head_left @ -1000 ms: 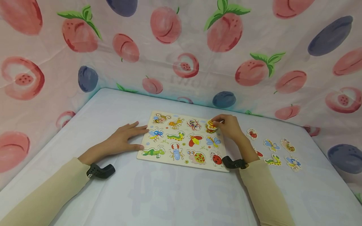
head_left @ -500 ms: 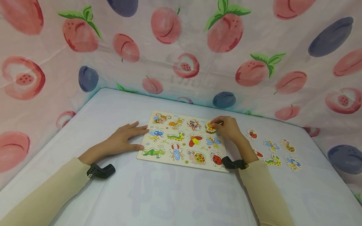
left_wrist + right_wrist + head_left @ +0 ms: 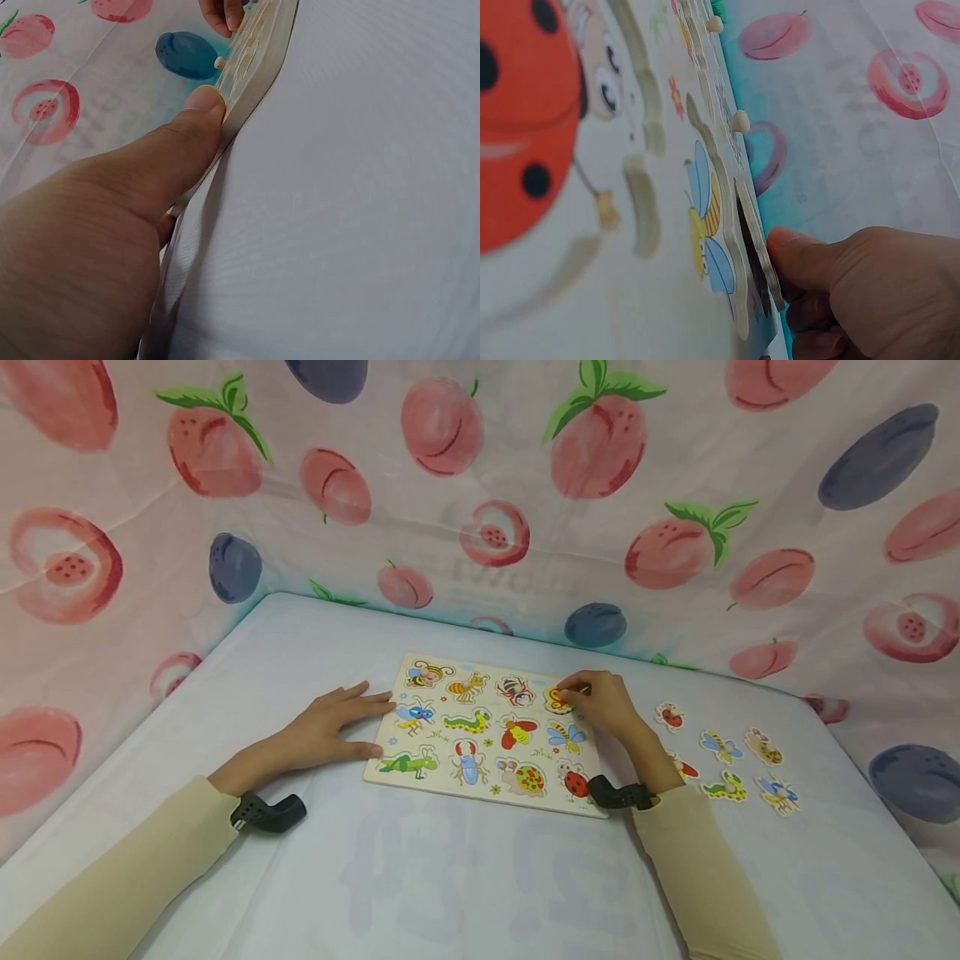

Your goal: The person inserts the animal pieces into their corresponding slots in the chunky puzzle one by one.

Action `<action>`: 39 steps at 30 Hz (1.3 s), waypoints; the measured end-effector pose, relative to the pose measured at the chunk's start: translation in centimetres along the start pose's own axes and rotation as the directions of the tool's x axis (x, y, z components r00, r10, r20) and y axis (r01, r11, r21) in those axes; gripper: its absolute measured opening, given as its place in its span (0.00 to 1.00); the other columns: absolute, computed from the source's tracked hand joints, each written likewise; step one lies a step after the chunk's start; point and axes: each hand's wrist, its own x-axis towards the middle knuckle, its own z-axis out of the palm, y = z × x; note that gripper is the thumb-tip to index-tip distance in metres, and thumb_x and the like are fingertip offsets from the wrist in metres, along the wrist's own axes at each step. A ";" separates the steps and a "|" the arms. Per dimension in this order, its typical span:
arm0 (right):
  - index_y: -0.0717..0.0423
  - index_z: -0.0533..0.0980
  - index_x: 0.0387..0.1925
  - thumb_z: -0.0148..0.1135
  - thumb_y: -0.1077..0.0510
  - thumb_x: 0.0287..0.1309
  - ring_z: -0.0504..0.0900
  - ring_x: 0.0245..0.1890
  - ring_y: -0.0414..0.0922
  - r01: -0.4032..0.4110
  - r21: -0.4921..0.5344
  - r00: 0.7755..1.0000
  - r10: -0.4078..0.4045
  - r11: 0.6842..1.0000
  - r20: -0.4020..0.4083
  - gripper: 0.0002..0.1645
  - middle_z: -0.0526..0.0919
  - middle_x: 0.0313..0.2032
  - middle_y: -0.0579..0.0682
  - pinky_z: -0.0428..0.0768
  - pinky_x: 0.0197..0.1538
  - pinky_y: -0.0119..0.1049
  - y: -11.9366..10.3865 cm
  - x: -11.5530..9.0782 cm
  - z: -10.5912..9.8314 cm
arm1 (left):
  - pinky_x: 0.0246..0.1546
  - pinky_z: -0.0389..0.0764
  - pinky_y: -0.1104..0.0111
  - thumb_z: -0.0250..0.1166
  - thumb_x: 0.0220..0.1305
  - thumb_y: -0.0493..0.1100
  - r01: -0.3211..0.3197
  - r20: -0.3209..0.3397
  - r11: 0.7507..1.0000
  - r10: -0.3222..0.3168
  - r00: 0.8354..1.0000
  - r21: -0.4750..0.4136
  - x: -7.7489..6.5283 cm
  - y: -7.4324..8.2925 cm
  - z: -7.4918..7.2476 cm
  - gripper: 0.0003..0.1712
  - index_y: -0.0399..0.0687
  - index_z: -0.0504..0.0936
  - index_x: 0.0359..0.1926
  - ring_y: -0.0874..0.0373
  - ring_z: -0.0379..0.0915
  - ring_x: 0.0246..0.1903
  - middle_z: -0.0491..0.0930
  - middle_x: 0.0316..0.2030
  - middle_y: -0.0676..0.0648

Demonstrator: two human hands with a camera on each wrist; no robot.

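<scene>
A wooden insect puzzle board (image 3: 492, 706) lies mid-table. My left hand (image 3: 322, 731) rests at its left edge with fingers extended; in the left wrist view the thumb (image 3: 202, 101) presses on the board's rim. At the top right corner, my right hand (image 3: 609, 700) pinches a yellow and red butterfly piece (image 3: 557, 700) over its matching picture. The right wrist view shows that piece (image 3: 759, 240) edge-on, tilted, with a dark gap between it and the board. Small knobs (image 3: 739, 121) stand up from pieces in the board's top row.
To the right lie several loose pieces: a ladybird (image 3: 670, 717), dragonfly (image 3: 722, 746), snail (image 3: 763, 747), caterpillar (image 3: 724, 787), mosquito (image 3: 780, 794) and a red-winged insect (image 3: 686, 769) partly behind the right wrist. A fruit-print curtain (image 3: 480, 485) borders the table's back.
The right hand has lowered slightly, bringing the butterfly piece down over its printed match, now mostly covered. The left hand and the board stay put.
</scene>
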 end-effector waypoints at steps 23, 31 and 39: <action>0.56 0.83 0.42 0.62 0.55 0.63 0.77 0.36 0.48 -0.038 -0.006 0.999 0.038 0.999 0.005 0.11 0.83 0.36 0.52 0.74 0.36 0.37 0.1 0.1 0.1 | 0.67 0.40 0.44 0.65 0.56 0.65 0.011 0.009 1.000 -0.011 1.000 0.000 0.0 0.0 0.0 0.42 0.56 0.67 0.69 0.45 0.38 0.72 0.59 0.70 0.54; 0.56 0.82 0.43 0.63 0.55 0.63 0.76 0.38 0.49 -0.061 -0.006 0.998 0.061 0.998 0.007 0.11 0.83 0.38 0.53 0.73 0.38 0.37 0.2 0.1 0.2 | 0.68 0.39 0.46 0.65 0.56 0.64 0.004 0.009 1.000 -0.004 1.000 -0.003 0.0 0.0 -0.1 0.42 0.56 0.68 0.69 0.46 0.38 0.72 0.59 0.70 0.55; 0.57 0.83 0.43 0.63 0.55 0.62 0.76 0.37 0.48 -0.055 -0.006 0.998 0.055 0.998 0.004 0.11 0.83 0.37 0.53 0.73 0.37 0.36 0.2 0.1 0.3 | 0.67 0.40 0.46 0.65 0.56 0.65 0.007 0.009 1.000 -0.007 1.000 0.001 0.0 0.0 -0.1 0.42 0.56 0.68 0.69 0.46 0.38 0.72 0.59 0.70 0.55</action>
